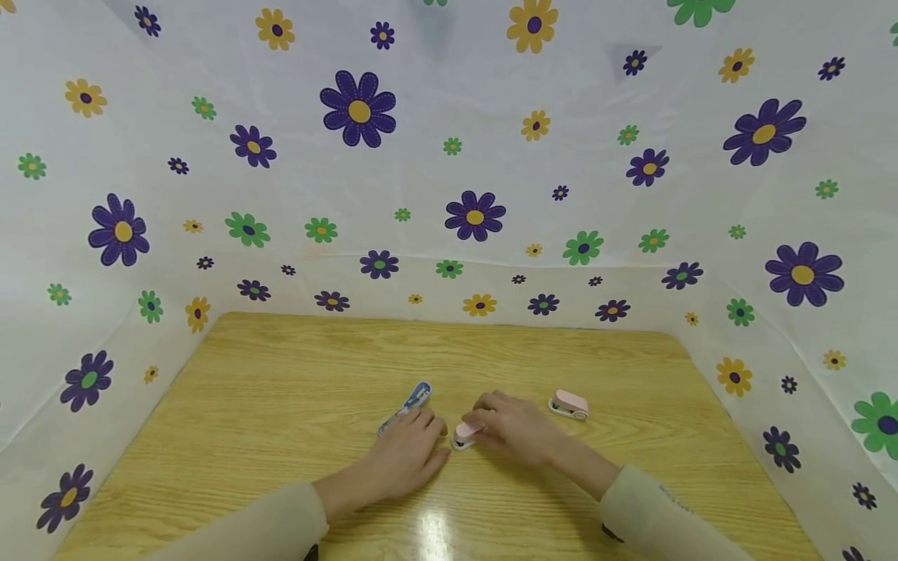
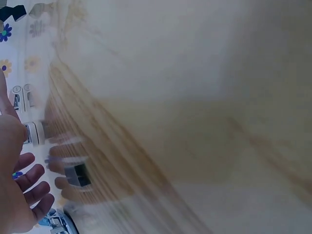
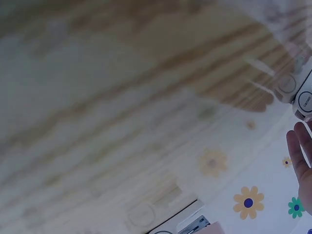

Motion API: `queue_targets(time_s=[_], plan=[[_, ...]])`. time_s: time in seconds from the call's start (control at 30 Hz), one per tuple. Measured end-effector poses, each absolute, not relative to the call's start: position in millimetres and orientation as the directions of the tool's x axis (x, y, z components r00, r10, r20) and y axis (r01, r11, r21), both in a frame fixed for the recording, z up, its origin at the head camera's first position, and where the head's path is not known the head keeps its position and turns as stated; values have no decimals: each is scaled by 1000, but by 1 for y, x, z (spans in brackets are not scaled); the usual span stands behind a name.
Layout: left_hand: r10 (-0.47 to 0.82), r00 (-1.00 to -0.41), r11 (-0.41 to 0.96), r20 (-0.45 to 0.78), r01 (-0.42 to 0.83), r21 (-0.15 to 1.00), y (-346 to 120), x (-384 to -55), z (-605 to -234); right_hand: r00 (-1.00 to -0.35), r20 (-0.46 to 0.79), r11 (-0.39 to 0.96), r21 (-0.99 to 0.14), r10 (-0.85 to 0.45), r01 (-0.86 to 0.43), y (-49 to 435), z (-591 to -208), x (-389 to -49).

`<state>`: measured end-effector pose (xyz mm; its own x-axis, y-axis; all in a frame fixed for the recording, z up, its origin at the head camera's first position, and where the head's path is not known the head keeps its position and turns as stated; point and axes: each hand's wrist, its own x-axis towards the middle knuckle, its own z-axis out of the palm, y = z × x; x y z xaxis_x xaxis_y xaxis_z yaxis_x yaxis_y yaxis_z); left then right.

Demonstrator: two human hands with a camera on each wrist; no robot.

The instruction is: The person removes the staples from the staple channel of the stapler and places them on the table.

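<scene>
Three small staplers lie on the wooden table. My right hand (image 1: pixel 522 428) grips a pink and white stapler (image 1: pixel 466 435) from above near the middle, its far end hidden under the fingers. In the right wrist view, fingertips (image 3: pixel 300 131) are right at the round end of that stapler (image 3: pixel 305 101). To its left is my left hand (image 1: pixel 405 456), palm down with loosely bent fingers, overlapping the near part of a blue stapler (image 1: pixel 415 396). The left wrist view has these fingers (image 2: pixel 36 178) spread loosely with nothing between them, just beside the blue stapler (image 2: pixel 58 222).
A second pink and white stapler (image 1: pixel 570 403) lies to the right, beyond the right forearm. Flower-printed white cloth (image 1: pixel 449 164) walls off the wooden table (image 1: pixel 316 358) at the back and both sides. The tabletop reflects light near the front.
</scene>
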<state>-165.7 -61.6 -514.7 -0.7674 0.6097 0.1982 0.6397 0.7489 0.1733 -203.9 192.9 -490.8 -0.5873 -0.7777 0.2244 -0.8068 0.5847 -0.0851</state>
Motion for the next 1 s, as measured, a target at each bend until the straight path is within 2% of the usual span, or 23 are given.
queue_targets(time_s=[0.17,0.47,0.77,1.0], plan=[[607,-766,753,210,640,154,-57,-169,-517,-608,230,581,-180,-760,-794,189,-491,-202],[616,-755,754,224,647,112,-55,-173,-520,-679,164,590,-378,-715,-713,185,-492,-203],[606,-771,759,197,634,145,-53,-176,-523,-688,105,564,-493,-718,-663,178,-489,-206],[607,-768,756,204,637,150,-53,-177,-523,-680,156,513,-543,-716,-665,178,-494,-207]])
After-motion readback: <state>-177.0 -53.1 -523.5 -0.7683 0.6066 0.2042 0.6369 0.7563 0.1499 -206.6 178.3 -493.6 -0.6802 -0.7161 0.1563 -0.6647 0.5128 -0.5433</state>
